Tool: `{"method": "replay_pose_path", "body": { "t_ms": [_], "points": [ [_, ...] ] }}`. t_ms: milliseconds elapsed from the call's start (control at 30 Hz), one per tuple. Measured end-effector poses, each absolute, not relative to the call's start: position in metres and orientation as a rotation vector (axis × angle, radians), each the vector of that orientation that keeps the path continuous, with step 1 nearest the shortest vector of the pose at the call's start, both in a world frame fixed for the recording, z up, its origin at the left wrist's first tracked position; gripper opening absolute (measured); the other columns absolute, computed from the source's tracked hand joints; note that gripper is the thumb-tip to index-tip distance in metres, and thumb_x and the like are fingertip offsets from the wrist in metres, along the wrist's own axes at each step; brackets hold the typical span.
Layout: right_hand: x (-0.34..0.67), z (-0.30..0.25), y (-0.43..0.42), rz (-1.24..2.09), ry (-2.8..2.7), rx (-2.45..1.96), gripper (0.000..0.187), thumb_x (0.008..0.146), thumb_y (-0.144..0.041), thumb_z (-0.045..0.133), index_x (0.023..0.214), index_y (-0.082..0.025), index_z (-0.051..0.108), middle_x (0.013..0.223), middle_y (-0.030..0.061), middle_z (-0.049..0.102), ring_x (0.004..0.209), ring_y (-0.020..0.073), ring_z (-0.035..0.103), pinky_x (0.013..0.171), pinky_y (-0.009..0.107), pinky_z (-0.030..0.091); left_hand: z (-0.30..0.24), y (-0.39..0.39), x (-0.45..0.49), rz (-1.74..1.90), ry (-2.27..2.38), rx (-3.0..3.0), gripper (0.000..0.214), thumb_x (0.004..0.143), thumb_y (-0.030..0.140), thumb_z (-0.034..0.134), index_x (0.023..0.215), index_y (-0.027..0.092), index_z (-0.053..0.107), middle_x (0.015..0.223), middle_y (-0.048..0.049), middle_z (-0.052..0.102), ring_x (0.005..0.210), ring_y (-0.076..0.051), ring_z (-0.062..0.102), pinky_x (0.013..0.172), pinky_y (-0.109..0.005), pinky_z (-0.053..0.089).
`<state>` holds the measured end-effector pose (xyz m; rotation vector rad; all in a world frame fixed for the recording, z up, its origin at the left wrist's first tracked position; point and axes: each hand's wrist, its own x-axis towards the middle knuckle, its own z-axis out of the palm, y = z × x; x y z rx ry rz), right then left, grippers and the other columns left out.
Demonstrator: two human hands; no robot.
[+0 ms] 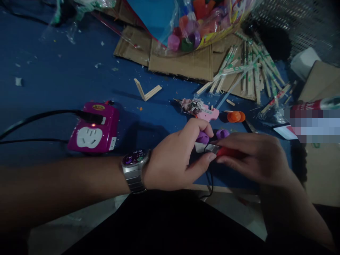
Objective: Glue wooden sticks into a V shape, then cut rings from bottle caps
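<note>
Hands: two, left hand (170, 156) and right hand (257, 156). Red-handled blades (230, 153): one. Purple curled pieces (203, 137): two. Wristwatches (135, 170): one. Pink glue guns (211, 113): one. Magenta power sockets (108, 124): one. Wrapped chopsticks (248, 72): numerous, overlapping, exact count indeterminable.

Glue gun (210, 112) lies before cardboard (180, 64); socket box (109, 122) leftward

- Blue worktop (39, 88) — pale front edge, scattered specks
- Greyish floor (66, 226) below, dimly seen
- Dark perforated surface (316, 32) — far right corner
- Light dim, soft shadows
</note>
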<state>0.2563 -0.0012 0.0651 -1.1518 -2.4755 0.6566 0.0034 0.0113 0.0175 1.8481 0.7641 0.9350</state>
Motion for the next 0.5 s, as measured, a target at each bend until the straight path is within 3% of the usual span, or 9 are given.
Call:
{"method": "replay_pose_path", "body": {
  "t_ms": [500],
  "points": [
    [0.2567,0.0598,-0.0027,0.496,-2.493,-1.150,0.031,0.095,-0.039,0.080,0.123,-0.028,0.075,0.095,0.0041,0.081,0.082,0.0210,0.077,0.074,0.031,0.058,0.0185,0.0119,0.0041,0.909,0.812,1.797,0.030,0.096,0.030,0.065,0.119,0.020,0.049,0.093,-0.0038,0.060,0.066,-0.014,0.056,0.053,-0.030,0.046]
  ]
}}
